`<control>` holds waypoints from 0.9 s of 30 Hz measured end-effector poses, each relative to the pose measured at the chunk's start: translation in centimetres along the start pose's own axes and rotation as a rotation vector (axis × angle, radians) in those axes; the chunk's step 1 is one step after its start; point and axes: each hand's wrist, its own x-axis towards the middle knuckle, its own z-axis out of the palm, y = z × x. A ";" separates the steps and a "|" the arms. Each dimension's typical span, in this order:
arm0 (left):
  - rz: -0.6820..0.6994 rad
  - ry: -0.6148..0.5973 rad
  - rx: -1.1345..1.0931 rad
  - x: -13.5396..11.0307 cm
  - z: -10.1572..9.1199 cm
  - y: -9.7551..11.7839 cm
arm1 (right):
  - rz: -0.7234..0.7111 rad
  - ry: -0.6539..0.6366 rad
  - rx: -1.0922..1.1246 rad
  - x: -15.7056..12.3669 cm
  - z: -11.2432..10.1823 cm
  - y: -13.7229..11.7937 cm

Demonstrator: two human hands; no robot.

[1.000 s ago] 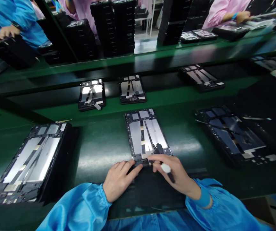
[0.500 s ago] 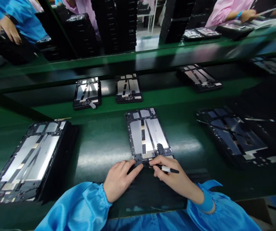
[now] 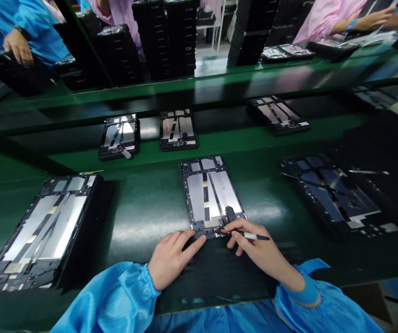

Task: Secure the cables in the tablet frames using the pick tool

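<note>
An opened tablet lies on the green bench in front of me, its silver inner plates, black ribbon cables and dark frame showing. My left hand rests at its lower left corner, thumb and fingers stretched out and apart, fingertips touching the frame. My right hand is closed around a slim pen-like tool with a white and black handle. The tool's dark tip points left onto the tablet's lower edge; its exact shape is too small to make out. A small black piece sits just above the right fingers.
To my left is a thick stack of opened tablets. At right lies another opened tablet, with a thin metal tool beside it. More tablets sit along the rear strip. Co-workers stand behind black tray stacks.
My right hand and the tool have shifted slightly right and up, and the tool lies flatter. My left hand stays in place. The tablets on the rear strip have moved left.
</note>
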 end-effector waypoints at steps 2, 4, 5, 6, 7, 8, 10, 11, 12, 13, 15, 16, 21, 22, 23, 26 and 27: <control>0.024 0.015 -0.012 -0.1 -0.1 -0.1 | -0.007 -0.035 0.021 -0.2 0.2 -0.1; 0.031 0.025 -0.027 0.0 -0.2 -0.1 | -0.032 -0.072 0.034 -0.4 0.7 -0.3; 0.025 0.027 -0.035 0.1 -0.2 -0.1 | -0.047 -0.090 0.035 -0.4 1.0 -0.4; 0.014 0.030 -0.045 0.1 -0.2 -0.1 | -0.063 -0.107 0.034 -0.5 1.2 -0.5; 0.003 0.030 -0.059 0.1 -0.4 -0.1 | -0.075 -0.125 0.031 -0.5 1.4 -0.7; -0.005 0.031 -0.076 -0.1 -0.6 -0.2 | -0.081 -0.138 0.031 -0.6 1.6 -0.7; -0.014 0.038 -0.121 -0.9 -1.3 -0.4 | -0.068 -0.150 0.041 -0.8 1.5 -0.8; -0.014 0.040 -0.148 -1.5 -1.8 -0.6 | -0.047 -0.146 0.053 -1.0 1.4 -0.7; -0.008 0.034 -0.174 -2.2 -2.3 -0.8 | -0.019 -0.139 0.072 -1.2 1.3 -0.7; 0.004 0.016 -0.193 -3.0 -2.8 -0.9 | 0.015 -0.134 0.098 -1.4 1.2 -0.6; 0.035 -0.047 -0.202 -4.3 -3.5 -0.7 | 0.092 -0.140 0.167 -1.6 1.2 -0.5; 0.047 -0.077 -0.194 -4.7 -3.6 -0.4 | 0.126 -0.151 0.205 -1.7 1.5 -0.4; 0.044 -0.123 -0.201 -4.4 -2.3 2.0 | 0.158 -0.250 0.257 -1.0 3.9 -0.5; 0.051 -0.120 -0.214 -4.2 -2.0 2.3 | 0.141 -0.266 0.220 -0.8 4.3 -0.6; 0.058 -0.116 -0.223 -4.0 -1.7 2.6 | 0.119 -0.275 0.165 -0.5 4.5 -0.6; 0.069 -0.118 -0.222 -3.7 -1.5 2.7 | 0.010 -0.264 -0.068 -0.2 4.3 -0.7; 0.069 -0.122 -0.218 -3.8 -1.5 2.6 | -0.035 -0.254 -0.149 -0.1 4.1 -0.8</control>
